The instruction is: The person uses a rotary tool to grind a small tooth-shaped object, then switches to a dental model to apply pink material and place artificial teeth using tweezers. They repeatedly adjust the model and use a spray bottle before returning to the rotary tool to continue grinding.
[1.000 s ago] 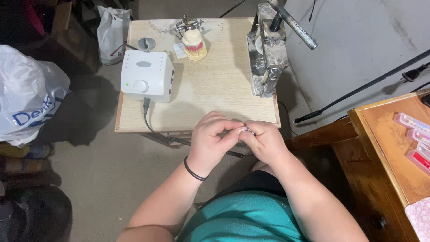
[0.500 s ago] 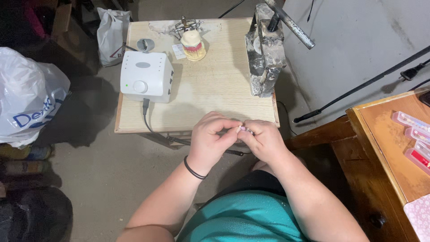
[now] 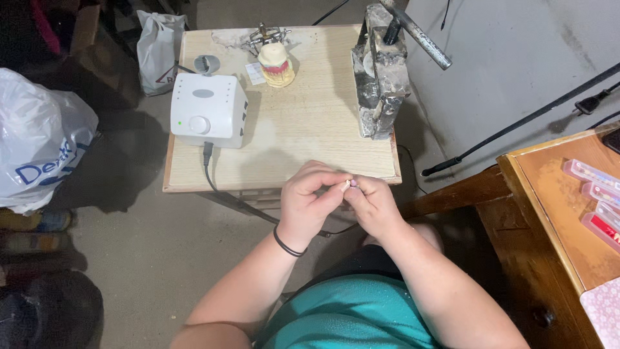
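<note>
The light wooden surface [image 3: 310, 123] filled the twelve o'clock half of your view, its near edge just above your hands. At nine o'clock a large white plastic bag [image 3: 39, 142] sat on the floor, well apart from the surface. At three o'clock stood a darker wooden desk [image 3: 549, 213], with pink flat cases [image 3: 597, 194] along its far side.

On the surface, at one o'clock, a grey metal press [image 3: 378, 84] stood upright, its long handle [image 3: 416, 32] angled out toward two o'clock. At eleven o'clock sat a white control box [image 3: 208, 110] with a round knob on its front, its dark cable [image 3: 213, 174] dropping over the near edge. At twelve o'clock, near the far edge, a cream dental model with pink gums [image 3: 276, 64] stood in a metal frame.

Your left hand [image 3: 310, 200] and right hand [image 3: 374, 203] met just in front of the near edge, at the centre of the view, fingertips touching. A black band [image 3: 287, 244] circled your left wrist. Between the two, a small pale piece [image 3: 347, 187] was pinched: each grip was narrow, closed on that piece, with your right fingers curled under it and your left thumb and forefinger at its left side. The piece was too small to tell its shape.
</note>
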